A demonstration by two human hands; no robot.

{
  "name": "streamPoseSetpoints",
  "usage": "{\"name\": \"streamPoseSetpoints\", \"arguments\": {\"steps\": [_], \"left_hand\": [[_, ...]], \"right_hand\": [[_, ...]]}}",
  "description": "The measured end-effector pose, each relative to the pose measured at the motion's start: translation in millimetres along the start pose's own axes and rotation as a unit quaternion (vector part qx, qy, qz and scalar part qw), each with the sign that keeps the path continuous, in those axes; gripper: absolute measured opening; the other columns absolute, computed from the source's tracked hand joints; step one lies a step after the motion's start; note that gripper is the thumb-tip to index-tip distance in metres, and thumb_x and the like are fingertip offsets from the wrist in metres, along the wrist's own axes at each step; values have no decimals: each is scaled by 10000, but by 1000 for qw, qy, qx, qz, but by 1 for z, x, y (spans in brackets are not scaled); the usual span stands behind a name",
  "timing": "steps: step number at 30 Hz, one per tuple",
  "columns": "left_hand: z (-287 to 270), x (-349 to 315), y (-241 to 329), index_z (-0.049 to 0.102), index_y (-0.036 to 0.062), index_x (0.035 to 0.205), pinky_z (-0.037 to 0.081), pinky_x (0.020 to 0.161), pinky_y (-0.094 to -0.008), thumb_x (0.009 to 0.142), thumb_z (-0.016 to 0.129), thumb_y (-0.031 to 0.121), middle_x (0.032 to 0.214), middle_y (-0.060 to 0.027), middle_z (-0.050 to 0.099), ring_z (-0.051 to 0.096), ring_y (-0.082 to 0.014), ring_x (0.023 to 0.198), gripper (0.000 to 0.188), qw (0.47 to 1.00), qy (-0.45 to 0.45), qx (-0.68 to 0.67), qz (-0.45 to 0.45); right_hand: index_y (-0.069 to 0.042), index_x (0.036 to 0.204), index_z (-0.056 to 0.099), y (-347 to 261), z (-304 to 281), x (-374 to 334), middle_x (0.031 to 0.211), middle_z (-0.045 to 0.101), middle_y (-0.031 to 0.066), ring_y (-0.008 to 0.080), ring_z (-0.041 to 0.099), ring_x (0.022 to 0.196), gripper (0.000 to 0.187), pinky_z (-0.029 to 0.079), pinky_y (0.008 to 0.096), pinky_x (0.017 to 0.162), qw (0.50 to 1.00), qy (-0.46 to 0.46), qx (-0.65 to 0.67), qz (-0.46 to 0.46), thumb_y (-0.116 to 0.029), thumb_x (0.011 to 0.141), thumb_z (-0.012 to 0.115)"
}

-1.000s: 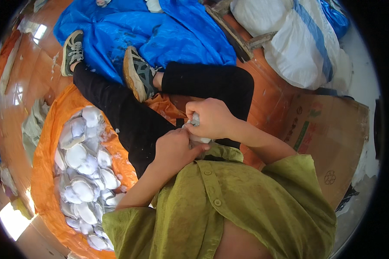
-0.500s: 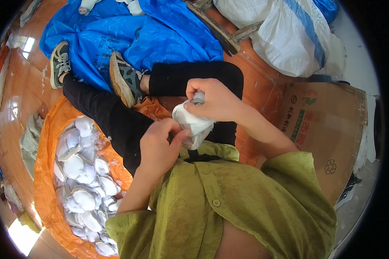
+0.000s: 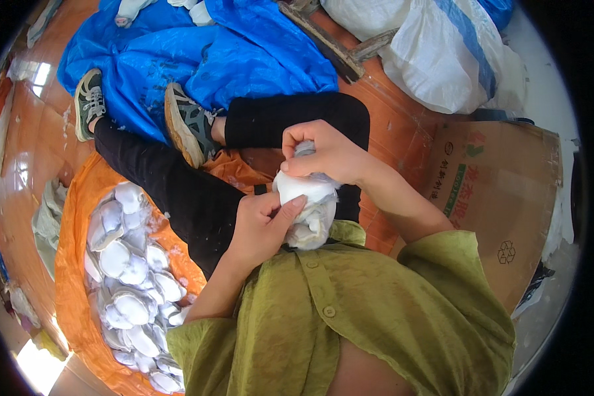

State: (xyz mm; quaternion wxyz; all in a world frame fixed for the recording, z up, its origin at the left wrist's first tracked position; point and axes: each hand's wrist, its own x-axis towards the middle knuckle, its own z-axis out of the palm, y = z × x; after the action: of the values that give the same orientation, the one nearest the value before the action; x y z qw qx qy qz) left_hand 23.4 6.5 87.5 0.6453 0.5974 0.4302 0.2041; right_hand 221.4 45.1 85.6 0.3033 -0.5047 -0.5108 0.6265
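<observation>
A soft white cloth piece with a grey, fuzzy part [image 3: 310, 214] is held over my lap between both hands. My right hand [image 3: 327, 155] pinches its upper end, where a grey bit pokes out beside the fingers. Lower on its left side, my left hand [image 3: 264, 224] grips it, thumb pressed across the white front. Its exact kind cannot be made out. To the left, a heap of rounded white pads with greyish fluff [image 3: 129, 307] lies on an orange sheet [image 3: 76, 290].
Beyond my feet spreads a blue plastic sheet [image 3: 257, 63] with white pieces at its far edge. A wooden frame [image 3: 327, 43] stands next to a bulging white sack [image 3: 435, 66]. On the right is a cardboard box [image 3: 508, 198]; a pale crumpled cloth [image 3: 49, 221] lies at left.
The cloth piece has shifted slightly right and nearer to my body, its lower end hanging further down. My left hand moved right with it, its thumb now across the white front.
</observation>
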Motion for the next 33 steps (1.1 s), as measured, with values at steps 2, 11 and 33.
{"name": "streamPoseSetpoints", "arguments": {"steps": [2,11,33], "left_hand": [[5,-2,10,638,-15,684,315,433,-203,946,608,259,536,32,519,435,-27,467,380,997,19,-62,33],[39,12,8,482,-9,567,246,441,-239,918,630,178,525,49,446,334,-28,504,425,955,217,-44,199],[0,27,-10,616,-18,1014,503,712,-286,760,751,191,911,-70,670,635,-125,822,356,985,-142,-73,-73]], "right_hand": [[-47,719,596,4,-1,-1,713,597,31,127,572,651,177,435,267,591,993,-31,111,39,-180,676,704],[-86,823,560,49,41,3,701,589,69,187,579,639,209,465,302,603,730,-127,665,92,-294,843,557],[-36,730,583,7,34,-13,659,591,93,219,587,596,197,447,319,571,964,132,-212,-88,-166,688,724]]}}
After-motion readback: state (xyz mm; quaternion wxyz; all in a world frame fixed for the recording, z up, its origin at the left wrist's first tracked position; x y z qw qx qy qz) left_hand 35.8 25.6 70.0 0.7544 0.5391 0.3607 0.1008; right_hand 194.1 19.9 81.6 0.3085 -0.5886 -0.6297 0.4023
